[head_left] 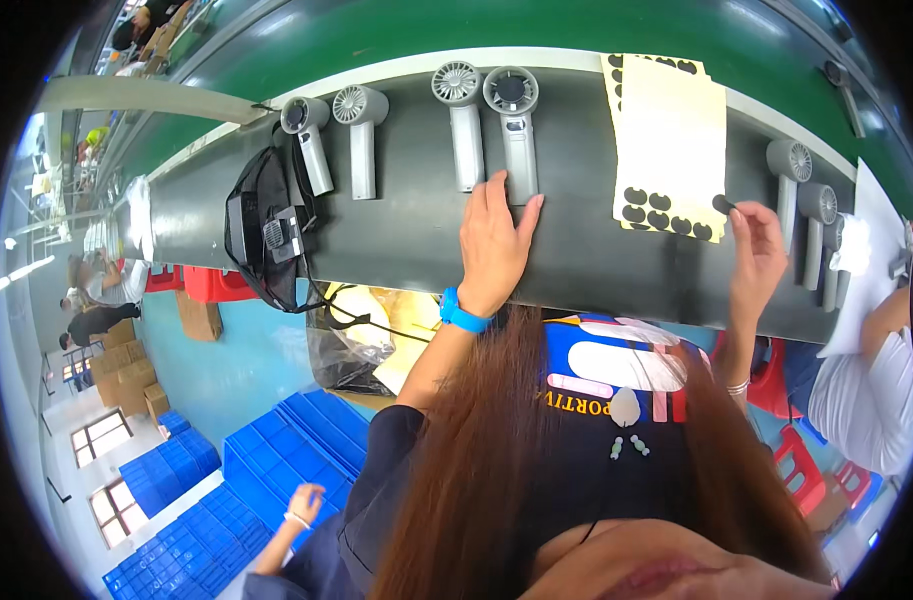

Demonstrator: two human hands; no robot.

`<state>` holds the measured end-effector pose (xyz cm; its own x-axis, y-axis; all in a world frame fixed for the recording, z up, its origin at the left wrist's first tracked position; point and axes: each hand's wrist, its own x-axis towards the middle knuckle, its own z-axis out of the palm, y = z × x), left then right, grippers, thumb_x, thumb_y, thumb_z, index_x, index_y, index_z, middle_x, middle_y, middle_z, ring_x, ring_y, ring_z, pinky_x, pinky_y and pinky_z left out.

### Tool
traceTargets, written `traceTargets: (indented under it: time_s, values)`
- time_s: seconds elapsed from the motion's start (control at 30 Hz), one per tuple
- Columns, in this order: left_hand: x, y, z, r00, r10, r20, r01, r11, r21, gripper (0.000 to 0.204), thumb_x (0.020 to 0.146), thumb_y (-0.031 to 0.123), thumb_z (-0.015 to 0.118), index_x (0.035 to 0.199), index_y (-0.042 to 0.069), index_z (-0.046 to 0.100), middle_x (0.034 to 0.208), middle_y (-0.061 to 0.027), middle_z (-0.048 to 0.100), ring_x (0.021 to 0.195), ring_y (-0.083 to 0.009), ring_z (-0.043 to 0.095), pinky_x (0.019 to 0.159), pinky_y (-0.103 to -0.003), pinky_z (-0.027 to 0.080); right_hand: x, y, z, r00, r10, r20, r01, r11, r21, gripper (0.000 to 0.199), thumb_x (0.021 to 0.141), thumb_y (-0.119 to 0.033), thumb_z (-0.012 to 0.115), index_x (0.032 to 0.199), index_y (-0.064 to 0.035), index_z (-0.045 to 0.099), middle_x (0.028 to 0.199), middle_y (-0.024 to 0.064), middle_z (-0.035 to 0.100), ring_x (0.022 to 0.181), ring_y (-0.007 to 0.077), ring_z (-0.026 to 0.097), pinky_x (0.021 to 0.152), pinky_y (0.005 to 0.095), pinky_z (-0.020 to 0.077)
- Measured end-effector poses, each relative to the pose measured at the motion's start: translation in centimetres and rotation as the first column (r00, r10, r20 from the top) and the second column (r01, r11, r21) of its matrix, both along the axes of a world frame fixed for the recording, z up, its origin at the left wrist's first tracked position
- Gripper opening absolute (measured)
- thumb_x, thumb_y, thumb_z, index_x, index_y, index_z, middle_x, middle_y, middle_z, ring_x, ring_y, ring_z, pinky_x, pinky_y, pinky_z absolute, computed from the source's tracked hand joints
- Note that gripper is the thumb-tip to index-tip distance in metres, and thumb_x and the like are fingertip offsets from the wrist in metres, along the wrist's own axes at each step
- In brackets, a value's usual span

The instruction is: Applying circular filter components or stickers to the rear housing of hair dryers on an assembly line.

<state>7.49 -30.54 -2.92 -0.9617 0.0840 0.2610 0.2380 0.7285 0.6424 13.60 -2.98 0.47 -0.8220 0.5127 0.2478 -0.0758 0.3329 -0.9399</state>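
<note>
Two grey handheld fans lie side by side at the middle of the dark work surface. My left hand [491, 240], with a blue wristband, holds the lower end of the right one, a handheld fan [518, 150] with a black disc on its head, between thumb and fingers. The neighbouring fan [464, 130] shows bare grille blades and lies just beyond my fingertips. My right hand [759, 250] pinches a black round sticker [723, 204] at the right edge of a pale yellow sticker sheet [671, 140]. Black stickers remain along that sheet's lower edge.
Further left lie two more fans [361, 140] and a black mesh bag [261, 235] with a small device. Several fans [791, 165] stand at the right, near a person in white [866, 400]. Below the edge sits an open box [376, 330]; blue crates [286, 450] stand behind.
</note>
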Motion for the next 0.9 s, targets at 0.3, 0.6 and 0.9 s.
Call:
traceTargets:
  time_s: [0.3,0.6,0.9]
  values:
    - [-2.8,-0.3,2.6,0.973,0.051,-0.225,0.088,0.820,0.566,0.040,0.076,-0.004,0.067,0.114,0.000,0.055,0.103,-0.0098,0.058,0.093,-0.0210,0.060,0.081,-0.031,0.050,-1.0,-3.7,3.7,0.970,0.226,-0.087,-0.221,0.973,0.064,0.005,0.086,0.002,0.059,0.091,0.0016,0.056,0.092,0.0054,0.053,0.082,0.0105,0.050,0.073,0.0208,0.0407]
    - [-3.6,1.9,5.3,0.888,-0.330,-0.319,0.454,0.736,0.502,0.036,0.070,-0.010,0.069,0.106,-0.006,0.062,0.126,-0.0156,0.046,0.099,-0.0256,0.061,0.083,-0.033,0.055,-2.8,-7.7,6.4,0.917,0.366,-0.155,-0.389,0.906,-0.163,0.027,0.080,0.006,0.064,0.104,0.0020,0.052,0.088,0.0068,0.058,0.087,0.0154,0.059,0.076,0.0249,0.0464]
    - [-4.3,2.7,7.5,0.752,-0.533,-0.389,0.640,0.731,0.236,0.041,0.064,-0.007,0.073,0.103,-0.003,0.064,0.119,-0.0142,0.052,0.098,-0.0261,0.062,0.081,-0.034,0.053,-3.4,-7.4,6.9,0.894,0.415,-0.169,-0.448,0.838,-0.312,0.027,0.080,0.009,0.063,0.102,0.0019,0.048,0.086,0.0084,0.059,0.099,0.0214,0.062,0.079,0.0280,0.0499]
